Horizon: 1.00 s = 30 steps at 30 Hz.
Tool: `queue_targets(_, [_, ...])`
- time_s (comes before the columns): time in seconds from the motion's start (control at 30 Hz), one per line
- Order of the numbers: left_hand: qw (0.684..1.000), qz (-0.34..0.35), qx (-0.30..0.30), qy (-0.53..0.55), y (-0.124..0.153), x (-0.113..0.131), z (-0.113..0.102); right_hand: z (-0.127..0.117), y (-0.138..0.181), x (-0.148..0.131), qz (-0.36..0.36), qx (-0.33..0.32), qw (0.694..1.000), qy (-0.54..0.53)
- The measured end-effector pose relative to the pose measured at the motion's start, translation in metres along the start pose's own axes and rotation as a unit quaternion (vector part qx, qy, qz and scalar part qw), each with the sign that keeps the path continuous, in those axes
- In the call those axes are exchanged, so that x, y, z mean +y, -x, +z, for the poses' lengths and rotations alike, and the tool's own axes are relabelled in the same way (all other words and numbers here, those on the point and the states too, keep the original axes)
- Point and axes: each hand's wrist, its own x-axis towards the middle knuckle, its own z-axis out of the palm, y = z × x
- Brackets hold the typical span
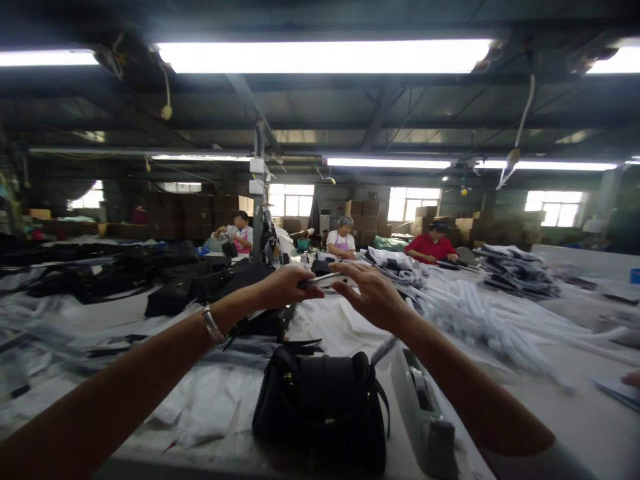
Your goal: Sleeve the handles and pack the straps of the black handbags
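Out ahead of me, both hands grip a thin, flat, pale piece (324, 281) with a dark edge; its exact kind does not show. My left hand (287, 287) pinches its left end, and a metal bracelet circles that wrist. The other end is between the thumb and fingers of my right hand (373, 293). Below my hands, a black handbag (327, 407) with gold-coloured fittings stands upright at the near table edge, touched by neither hand. Right of the bag lies a long grey device (423, 407), perhaps a tape dispenser, under my right forearm.
Black bags (173, 293) are heaped at the left. White wrapping sheets (207, 400) lie nearer me. White padded strips (475, 317) and a stack of black-and-white pieces (520, 270) fill the right. Another person's hand (631, 379) shows at the right edge. Several people sit across the table.
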Motion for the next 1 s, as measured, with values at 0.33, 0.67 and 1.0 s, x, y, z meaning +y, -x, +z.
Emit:
queue_targets(0.33, [0.997, -0.039, 0.061, -0.041, 0.053, -0.05, 0.001, -0.003, 0.018, 0.043, 0.01, 0.002, 0.962, 0.272])
queue_targets(0.67, [0.964, -0.086, 0.162, -0.195, 0.101, -0.103, -0.021, -0.016, 0.084, 0.086, 0.076, -0.223, 0.928, 0.288])
queue_targets(1.0, [0.927, 0.087, 0.259, -0.256, 0.055, 0.006, -0.035, 0.001, -0.015, -0.079, -0.088, -0.04, 0.991, 0.09])
